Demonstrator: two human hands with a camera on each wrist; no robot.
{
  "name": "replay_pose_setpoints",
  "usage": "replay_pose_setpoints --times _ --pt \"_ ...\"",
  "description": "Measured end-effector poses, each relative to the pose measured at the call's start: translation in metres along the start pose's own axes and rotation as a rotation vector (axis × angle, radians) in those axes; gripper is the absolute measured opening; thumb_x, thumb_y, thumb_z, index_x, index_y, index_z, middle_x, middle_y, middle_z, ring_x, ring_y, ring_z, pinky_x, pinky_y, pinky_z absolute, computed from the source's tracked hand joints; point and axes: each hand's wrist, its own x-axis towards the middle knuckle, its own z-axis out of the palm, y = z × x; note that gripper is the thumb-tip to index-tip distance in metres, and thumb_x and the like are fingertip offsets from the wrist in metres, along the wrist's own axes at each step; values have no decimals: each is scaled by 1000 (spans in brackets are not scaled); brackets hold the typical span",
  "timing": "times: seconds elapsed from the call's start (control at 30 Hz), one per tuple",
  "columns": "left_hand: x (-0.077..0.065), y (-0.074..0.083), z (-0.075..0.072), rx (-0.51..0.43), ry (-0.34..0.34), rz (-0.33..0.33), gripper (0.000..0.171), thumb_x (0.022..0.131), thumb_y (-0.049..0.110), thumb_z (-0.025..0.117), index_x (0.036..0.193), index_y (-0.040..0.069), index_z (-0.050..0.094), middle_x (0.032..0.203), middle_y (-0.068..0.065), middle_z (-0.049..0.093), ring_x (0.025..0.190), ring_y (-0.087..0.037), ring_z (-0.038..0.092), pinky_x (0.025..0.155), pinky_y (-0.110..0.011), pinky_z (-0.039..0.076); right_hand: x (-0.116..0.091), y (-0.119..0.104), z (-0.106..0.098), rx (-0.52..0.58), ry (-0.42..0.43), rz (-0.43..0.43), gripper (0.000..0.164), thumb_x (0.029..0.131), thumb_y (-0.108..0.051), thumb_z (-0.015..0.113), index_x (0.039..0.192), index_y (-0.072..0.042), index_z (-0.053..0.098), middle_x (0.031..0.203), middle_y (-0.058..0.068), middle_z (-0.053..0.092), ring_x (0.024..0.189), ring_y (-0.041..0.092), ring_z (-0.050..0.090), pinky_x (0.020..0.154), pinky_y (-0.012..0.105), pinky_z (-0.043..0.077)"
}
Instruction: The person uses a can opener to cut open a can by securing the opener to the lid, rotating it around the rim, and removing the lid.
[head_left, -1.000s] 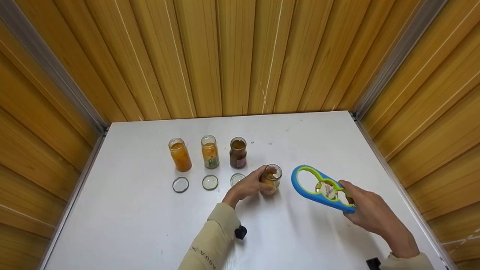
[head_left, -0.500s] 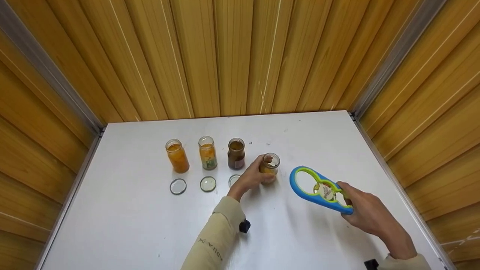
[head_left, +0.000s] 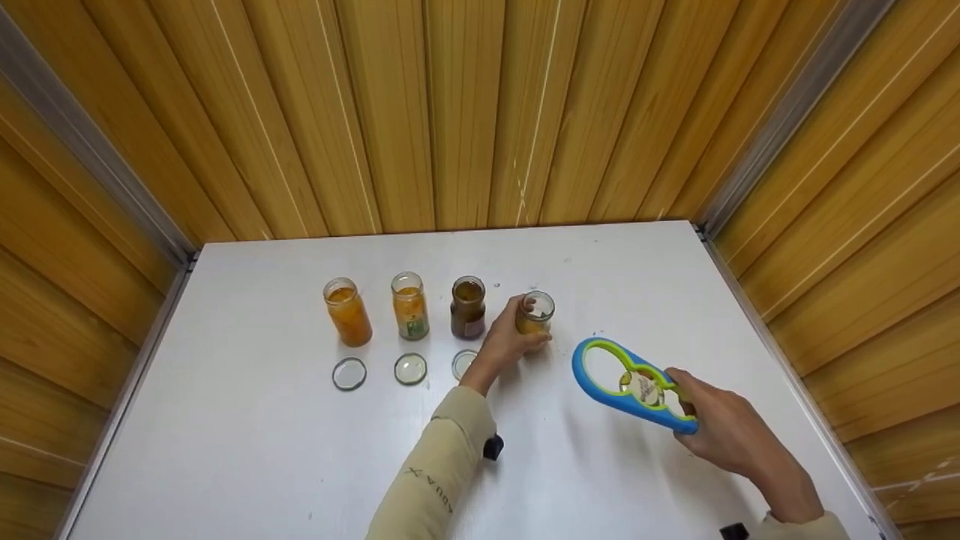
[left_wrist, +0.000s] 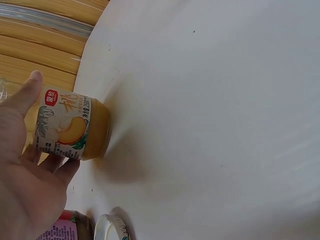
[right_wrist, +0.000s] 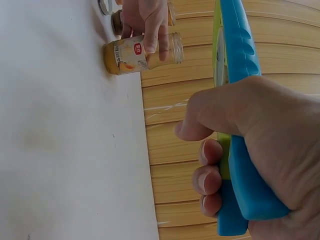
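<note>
My left hand point(head_left: 504, 343) grips an open glass jar point(head_left: 537, 324) of yellow fruit, thumb and fingers around its sides. In the left wrist view the jar's white label point(left_wrist: 65, 125) shows a peach picture. The jar is upright; I cannot tell whether its base touches the table. To the right, my right hand point(head_left: 724, 420) holds a blue and green jar opener point(head_left: 615, 400) by its handle end, above the table. A printed lid point(head_left: 643, 388) sits in the opener's middle opening. In the right wrist view the fingers point(right_wrist: 210, 180) curl round the handle.
Left of the held jar stand three lidless jars in a row: an orange one point(head_left: 350, 319), a labelled one point(head_left: 411, 307) and a brown one point(head_left: 468, 311). A lid point(head_left: 349, 373) lies before each. Wood-look walls point(head_left: 465, 112) enclose the white table point(head_left: 247, 435).
My left hand has carried the jar away from me, toward the back and level with the row of jars. The right hand and opener have barely moved.
</note>
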Motion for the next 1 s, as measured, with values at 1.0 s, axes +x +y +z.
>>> replay_pose_setpoints --times 1.0 --pt "18 8 18 317 379 -32 77 68 47 78 127 19 36 122 0 51 112 -15 50 98 -31 39 -11 -4 2 5 0 47 76 64 -13 80 131 -15 44 92 -1 60 70 11 51 64 30 46"
